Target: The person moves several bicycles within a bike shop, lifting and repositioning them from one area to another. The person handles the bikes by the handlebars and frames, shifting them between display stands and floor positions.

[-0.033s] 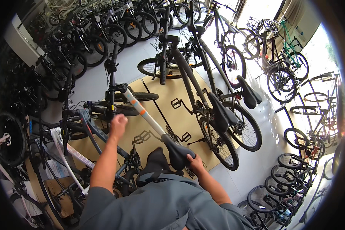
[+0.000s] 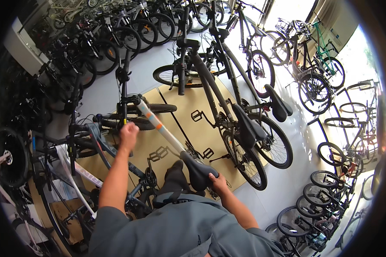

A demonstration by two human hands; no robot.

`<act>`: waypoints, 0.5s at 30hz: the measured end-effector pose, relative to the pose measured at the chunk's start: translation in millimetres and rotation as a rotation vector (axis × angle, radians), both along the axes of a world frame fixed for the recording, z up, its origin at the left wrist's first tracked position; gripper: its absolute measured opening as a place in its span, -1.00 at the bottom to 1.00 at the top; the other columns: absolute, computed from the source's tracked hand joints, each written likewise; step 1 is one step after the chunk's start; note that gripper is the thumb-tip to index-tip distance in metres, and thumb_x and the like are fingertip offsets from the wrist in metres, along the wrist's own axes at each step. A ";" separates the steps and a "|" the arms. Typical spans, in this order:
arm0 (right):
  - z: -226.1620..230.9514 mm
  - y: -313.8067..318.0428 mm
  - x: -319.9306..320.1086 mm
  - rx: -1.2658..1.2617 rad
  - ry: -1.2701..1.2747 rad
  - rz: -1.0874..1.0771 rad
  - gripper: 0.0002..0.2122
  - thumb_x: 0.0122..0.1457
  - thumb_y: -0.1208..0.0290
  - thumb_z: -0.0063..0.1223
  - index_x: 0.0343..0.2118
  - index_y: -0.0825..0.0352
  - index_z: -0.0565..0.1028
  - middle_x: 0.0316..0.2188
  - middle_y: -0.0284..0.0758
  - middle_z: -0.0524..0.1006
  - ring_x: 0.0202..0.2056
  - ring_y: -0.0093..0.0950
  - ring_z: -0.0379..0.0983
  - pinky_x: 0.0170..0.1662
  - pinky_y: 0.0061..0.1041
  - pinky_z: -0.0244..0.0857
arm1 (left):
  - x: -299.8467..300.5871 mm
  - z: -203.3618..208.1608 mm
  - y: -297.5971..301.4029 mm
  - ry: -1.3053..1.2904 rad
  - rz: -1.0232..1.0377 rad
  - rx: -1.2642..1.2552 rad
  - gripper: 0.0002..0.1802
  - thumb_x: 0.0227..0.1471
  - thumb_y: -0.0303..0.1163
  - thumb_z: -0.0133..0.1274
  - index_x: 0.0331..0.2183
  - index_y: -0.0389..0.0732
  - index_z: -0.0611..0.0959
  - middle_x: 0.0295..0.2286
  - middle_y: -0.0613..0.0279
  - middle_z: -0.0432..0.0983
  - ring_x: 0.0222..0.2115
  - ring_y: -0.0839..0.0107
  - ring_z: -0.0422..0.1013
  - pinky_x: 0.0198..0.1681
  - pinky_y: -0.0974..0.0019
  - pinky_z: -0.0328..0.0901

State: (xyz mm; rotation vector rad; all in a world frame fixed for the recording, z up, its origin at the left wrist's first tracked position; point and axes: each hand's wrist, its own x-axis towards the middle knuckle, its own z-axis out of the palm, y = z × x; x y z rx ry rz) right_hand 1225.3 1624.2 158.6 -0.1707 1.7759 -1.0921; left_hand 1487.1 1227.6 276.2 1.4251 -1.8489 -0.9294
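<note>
Right in front of me stands a bicycle with a pale frame (image 2: 163, 129) banded in orange and grey. Its black saddle (image 2: 198, 172) is at my waist. My right hand (image 2: 218, 183) grips the saddle's rear right edge, thumb on top and fingers hidden beneath. My left hand (image 2: 129, 133) is curled closed at the near end of the handlebar (image 2: 124, 88). Whether those fingers are round the grip cannot be made out. One pedal (image 2: 208, 153) shows to the right of the frame.
Two dark bicycles with black saddles (image 2: 248, 128) stand close on the right. To my left are a dark blue frame (image 2: 107, 147) and a white frame (image 2: 73, 171). Rows of bicycles line the far left and right. Tan boards (image 2: 188, 103) cover part of the grey floor.
My left hand has shifted slightly forward and left, closer to the handlebar's end. The right hand stays on the saddle, and the bicycle looks unmoved.
</note>
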 end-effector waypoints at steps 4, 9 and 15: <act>-4.4 2.4 -4.4 -0.033 -0.345 -0.203 -0.42 0.16 0.26 0.25 0.15 0.47 0.29 -0.07 -0.15 0.50 -0.18 -0.32 0.52 -0.21 -0.31 0.49 | -22.3 21.4 -123.7 -0.061 0.074 -0.130 -0.61 0.04 -0.24 0.16 -0.13 -0.27 0.61 -0.26 0.04 0.63 -0.23 0.21 0.55 -0.10 0.21 0.39; -1.7 -5.4 -4.5 0.022 -0.452 -0.379 -0.40 0.15 0.27 0.27 0.16 0.47 0.28 -0.01 -0.15 0.48 -0.08 -0.28 0.51 -0.02 -0.30 0.42 | -53.2 9.9 -224.5 -0.496 0.141 -0.057 -0.56 -0.01 -0.12 0.15 -0.24 -0.32 0.64 -0.28 -0.16 0.61 -0.21 -0.13 0.52 -0.10 -0.01 0.37; -7.2 -28.0 8.3 -0.013 -0.551 -0.691 -0.49 0.20 0.14 0.20 0.02 0.49 0.42 -0.14 -0.21 0.57 -0.15 -0.36 0.52 0.04 -0.32 0.36 | -70.5 -14.2 -256.2 -0.678 0.300 -0.042 -0.53 -0.03 -0.08 0.16 -0.26 -0.32 0.65 -0.27 -0.19 0.60 -0.21 -0.20 0.51 -0.11 -0.09 0.38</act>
